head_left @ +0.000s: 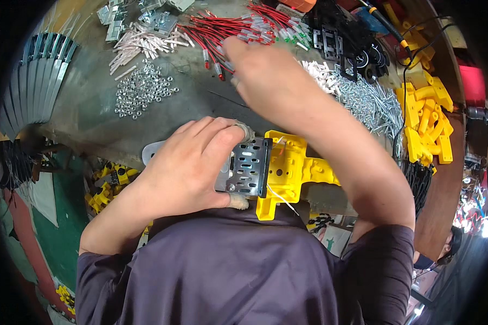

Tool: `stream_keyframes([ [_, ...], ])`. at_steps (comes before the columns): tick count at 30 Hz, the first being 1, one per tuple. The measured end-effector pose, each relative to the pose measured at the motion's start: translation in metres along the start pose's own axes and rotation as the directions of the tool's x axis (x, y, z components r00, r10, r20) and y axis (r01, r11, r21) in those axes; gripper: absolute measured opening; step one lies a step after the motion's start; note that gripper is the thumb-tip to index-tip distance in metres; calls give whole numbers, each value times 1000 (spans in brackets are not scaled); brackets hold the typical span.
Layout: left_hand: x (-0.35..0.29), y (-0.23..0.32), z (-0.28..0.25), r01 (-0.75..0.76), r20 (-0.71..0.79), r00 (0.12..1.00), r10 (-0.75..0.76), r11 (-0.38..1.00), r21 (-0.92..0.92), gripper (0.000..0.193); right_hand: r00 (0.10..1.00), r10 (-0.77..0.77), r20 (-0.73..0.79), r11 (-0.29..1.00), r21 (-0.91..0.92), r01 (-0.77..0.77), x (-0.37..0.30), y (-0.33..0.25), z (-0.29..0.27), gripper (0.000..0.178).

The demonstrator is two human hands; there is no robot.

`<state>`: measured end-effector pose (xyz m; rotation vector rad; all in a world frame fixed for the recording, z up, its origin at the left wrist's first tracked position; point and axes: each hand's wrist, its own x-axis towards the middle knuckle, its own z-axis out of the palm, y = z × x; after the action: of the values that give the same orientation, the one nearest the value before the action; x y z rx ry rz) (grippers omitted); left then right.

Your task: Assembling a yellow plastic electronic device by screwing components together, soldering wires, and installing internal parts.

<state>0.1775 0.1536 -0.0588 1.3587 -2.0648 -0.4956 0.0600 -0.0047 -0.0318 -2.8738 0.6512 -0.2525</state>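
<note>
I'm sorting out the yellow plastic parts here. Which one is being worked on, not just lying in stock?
The yellow plastic part at the near table edge: the left hand presses a perforated metal plate onto it. The other yellow parts lie piled at the right, untouched.

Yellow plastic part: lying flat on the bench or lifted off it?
Flat. The yellow plastic part rests on the bench edge, the left hand pressing a perforated metal plate against its left side.

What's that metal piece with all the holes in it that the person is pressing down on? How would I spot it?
Start at the grey workbench and look to its near edge, just above the person's dark shirt. There the left hand presses on a flat grey metal plate lying against a yellow plastic part. Unlike the loose nuts and red wires farther back, it is a single rectangular plate punched with slots and round holes.
</note>
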Motion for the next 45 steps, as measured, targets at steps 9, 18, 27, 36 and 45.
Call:
stream_keyframes([
  [9,-5,-1,-1,51,-19,998,-51,998,-38,90,997,67,40,998,3,-67,-53,16,-40,27],
  [18,-2,1,-4,61,56,997,-60,998,-22,90,985,171,-31,942,300,-154,-123,0,-25,18],
  [27,-2,-1,-2,68,42,997,-66,997,-46,92,995,99,28,969,223,-102,-116,0,-29,18],
  [36,-1,-4,-1,27,-33,999,-29,996,-80,95,968,-79,240,984,177,36,-92,16,-38,14],
  [45,15,8,1,50,-79,995,-54,997,-51,94,904,239,353,800,457,-390,-111,5,-37,33],
])
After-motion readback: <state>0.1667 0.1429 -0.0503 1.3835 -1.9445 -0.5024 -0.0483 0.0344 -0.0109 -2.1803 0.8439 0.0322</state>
